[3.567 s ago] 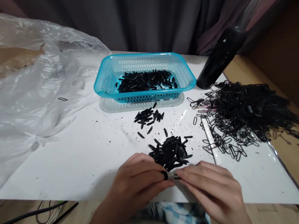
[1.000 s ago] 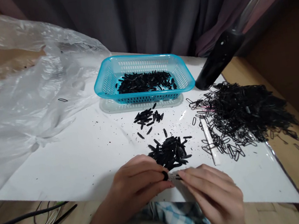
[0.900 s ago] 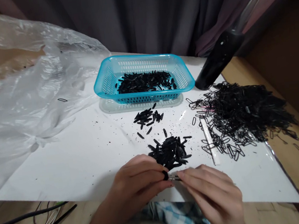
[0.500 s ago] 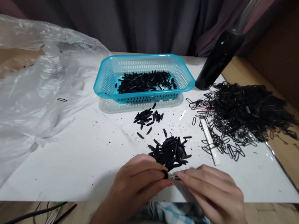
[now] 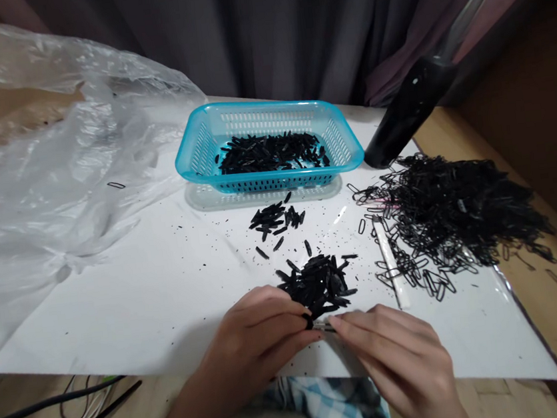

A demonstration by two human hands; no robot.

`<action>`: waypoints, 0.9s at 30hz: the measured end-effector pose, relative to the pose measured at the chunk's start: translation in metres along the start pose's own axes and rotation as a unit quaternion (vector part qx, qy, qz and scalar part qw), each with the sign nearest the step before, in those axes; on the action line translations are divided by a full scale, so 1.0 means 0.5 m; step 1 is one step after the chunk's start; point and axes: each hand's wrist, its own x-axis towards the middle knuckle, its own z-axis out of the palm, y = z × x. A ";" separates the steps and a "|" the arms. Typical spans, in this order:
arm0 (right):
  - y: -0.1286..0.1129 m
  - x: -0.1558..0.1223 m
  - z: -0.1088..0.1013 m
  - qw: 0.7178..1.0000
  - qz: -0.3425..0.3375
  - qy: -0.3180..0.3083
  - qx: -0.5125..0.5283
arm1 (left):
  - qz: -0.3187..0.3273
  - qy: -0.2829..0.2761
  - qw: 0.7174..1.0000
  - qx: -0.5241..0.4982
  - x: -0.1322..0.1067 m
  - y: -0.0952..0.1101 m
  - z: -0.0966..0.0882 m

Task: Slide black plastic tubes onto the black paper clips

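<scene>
My left hand (image 5: 267,331) is closed in a pinch on a small black piece (image 5: 308,321) near the front edge of the table. Close beside it, my right hand (image 5: 395,350) pinches a slim, metallic-looking strip (image 5: 325,326) that reaches toward the black piece. Whether the two parts touch is too small to tell. Just beyond my fingertips lies a heap of short black slivers (image 5: 319,281), and a smaller group of the same slivers (image 5: 269,218) sits farther back.
A blue plastic basket (image 5: 274,174) with black slivers stands at the back on a pale lid (image 5: 202,199). On the right are a big pile of black wire-like loops (image 5: 464,208), a white stick (image 5: 389,260) and a black cylinder (image 5: 406,114). Clear plastic sheeting (image 5: 67,166) covers the left.
My right hand has shifted very slightly to the left, closer to my left hand. Both hands keep their pinch, and the heaps and basket stay put.
</scene>
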 end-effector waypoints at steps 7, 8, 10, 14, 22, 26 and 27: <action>-0.002 0.011 -0.001 1.000 -0.007 0.000 -0.012 | -0.005 -0.015 1.000 0.014 -0.006 -0.006 0.004; -0.002 0.011 -0.001 1.000 -0.005 -0.002 -0.011 | -0.009 -0.019 1.000 0.010 -0.008 -0.006 0.004; -0.001 0.010 -0.001 1.000 -0.001 -0.005 -0.006 | -0.015 -0.025 1.000 0.005 -0.009 -0.006 0.003; 0.003 0.005 0.000 1.000 0.003 -0.008 0.024 | 0.001 -0.033 0.999 0.001 -0.007 -0.005 -0.003; -0.006 0.005 0.007 0.995 0.025 0.016 0.094 | 0.026 -0.020 0.999 -0.010 0.003 -0.004 -0.012; -0.017 0.014 0.017 0.994 0.038 0.055 0.090 | 0.025 -0.008 1.000 -0.013 0.003 -0.003 -0.013; -0.019 0.015 0.020 0.993 0.038 0.064 0.089 | 0.026 -0.002 1.000 -0.012 0.004 -0.002 -0.013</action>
